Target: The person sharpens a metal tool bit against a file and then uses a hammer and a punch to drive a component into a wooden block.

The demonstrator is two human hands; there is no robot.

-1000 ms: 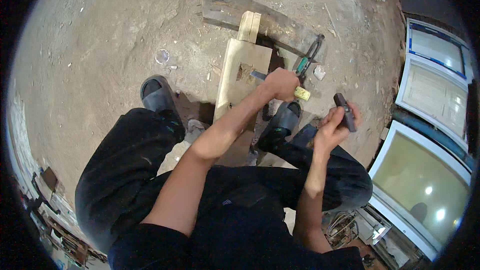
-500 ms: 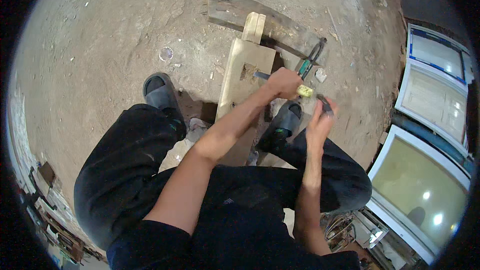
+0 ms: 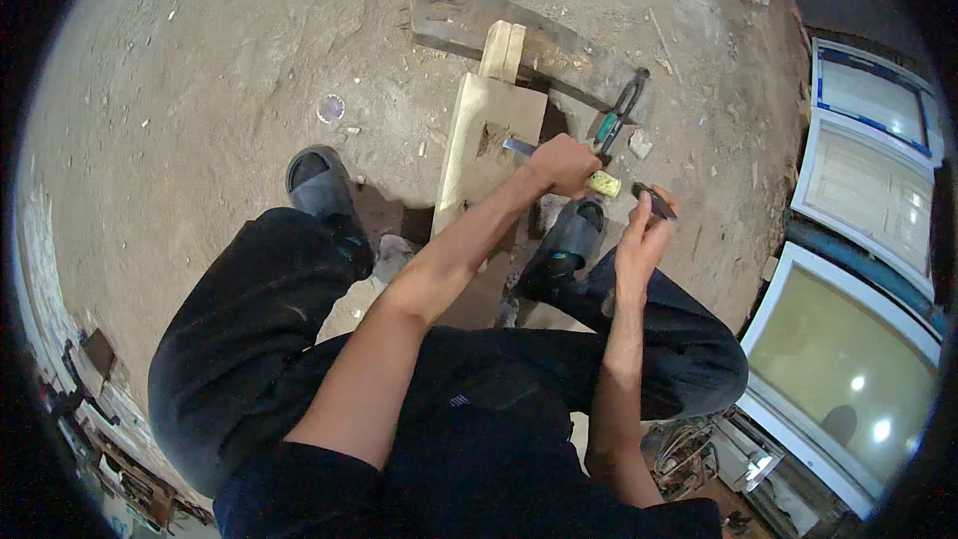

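My left hand (image 3: 567,166) is wrapped round a chisel; its yellow handle end (image 3: 604,184) sticks out to the right of the fist. The chisel's metal blade (image 3: 519,147) lies at a low slant, with its tip by a rough recess (image 3: 494,140) cut in a pale wooden beam (image 3: 461,155). My right hand (image 3: 644,235) grips a hammer, whose dark head (image 3: 654,202) is a short way from the yellow handle end, not touching it. Most of the hammer's handle is hidden by the hand. The beam runs back between my feet.
A weathered plank (image 3: 499,25) lies across the beam's far end, beside a pale wood block (image 3: 502,52). Near my left hand lies a dark tool with a green part (image 3: 621,112) and a whitish stone (image 3: 640,145). White-framed panels (image 3: 843,364) lean at the right.
The hammer head has tilted and shifted slightly in my right hand. My left hand and the chisel have moved a little to the left.
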